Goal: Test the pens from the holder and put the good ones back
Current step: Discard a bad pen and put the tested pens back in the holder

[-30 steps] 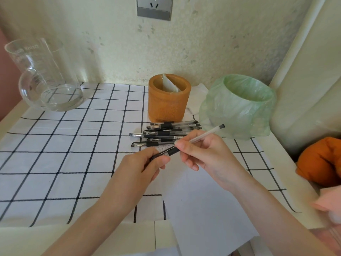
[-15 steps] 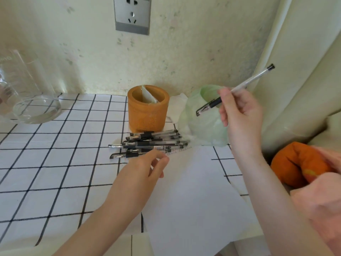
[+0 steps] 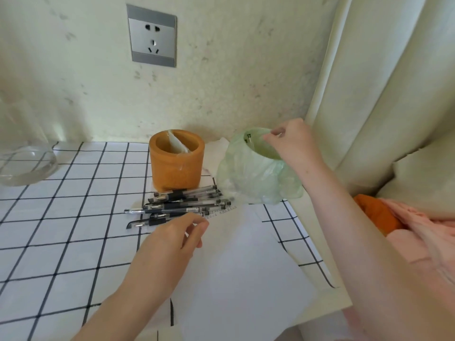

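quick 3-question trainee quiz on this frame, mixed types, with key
1. True or false: the right hand is over the green-bagged bin.
2. Where do the pens lie? A) inside the holder B) on the cloth in front of the holder C) in the glass jug
3. Fill in: the left hand is just short of the ____.

Key
1. True; a pen tip shows inside the bin's rim, by the fingers.
2. B; they lie piled before the orange holder.
3. Pens; whether it touches them cannot be told.
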Motion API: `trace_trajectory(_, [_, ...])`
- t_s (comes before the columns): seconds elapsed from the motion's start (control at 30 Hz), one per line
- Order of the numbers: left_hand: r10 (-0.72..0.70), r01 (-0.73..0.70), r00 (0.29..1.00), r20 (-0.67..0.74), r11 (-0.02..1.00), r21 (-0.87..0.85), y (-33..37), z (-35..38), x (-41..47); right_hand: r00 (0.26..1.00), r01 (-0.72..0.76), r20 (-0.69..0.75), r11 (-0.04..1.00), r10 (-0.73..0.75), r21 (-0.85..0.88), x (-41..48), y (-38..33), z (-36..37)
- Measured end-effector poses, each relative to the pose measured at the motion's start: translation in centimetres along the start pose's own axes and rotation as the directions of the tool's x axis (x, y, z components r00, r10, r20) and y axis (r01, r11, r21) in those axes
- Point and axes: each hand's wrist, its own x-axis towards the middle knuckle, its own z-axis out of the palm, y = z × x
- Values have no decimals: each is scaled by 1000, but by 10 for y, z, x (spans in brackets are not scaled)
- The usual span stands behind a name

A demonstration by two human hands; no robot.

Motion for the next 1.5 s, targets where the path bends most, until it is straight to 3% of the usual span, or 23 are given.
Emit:
trace_trajectory(0.2, [1, -1, 1000, 1, 1000, 20, -1, -3, -2, 997, 57, -59, 957, -41, 285, -53, -3, -8])
trace_trajectory(0.33, [-10, 10, 1000, 7, 999, 52, -3, -6, -2, 986, 49, 118, 886, -116, 461, -94, -14, 10])
trace_trajectory(0.43, [-6, 7, 1000, -13, 995, 97, -6, -9, -2, 892, 134, 364, 925, -269, 355, -117, -17, 40])
trace_trajectory(0.5, [-11, 14, 1000, -23, 991, 130, -9, -12, -1, 832, 227, 441, 932, -337, 283, -124, -18, 60])
trace_trajectory(0.73, [-21, 28, 999, -47, 989, 143, -17, -18, -1, 792, 471, 404, 879, -458, 73, -112, -18, 96])
trace_trajectory(0.97, [-20, 34, 995, -99, 989, 144, -23, -25, -2, 819, 519, 363, 844, -445, -136, -106, -24, 113])
trace_trajectory(1.37, [67, -16, 976, -207, 971, 239, -42, -28, -3, 723, 613, 464, 785, -512, -90, -103, -22, 121])
trace_trajectory(1.5, [116, -24, 955, -273, 948, 317, -44, -29, -3, 642, 654, 541, 756, -543, -17, -111, -23, 118])
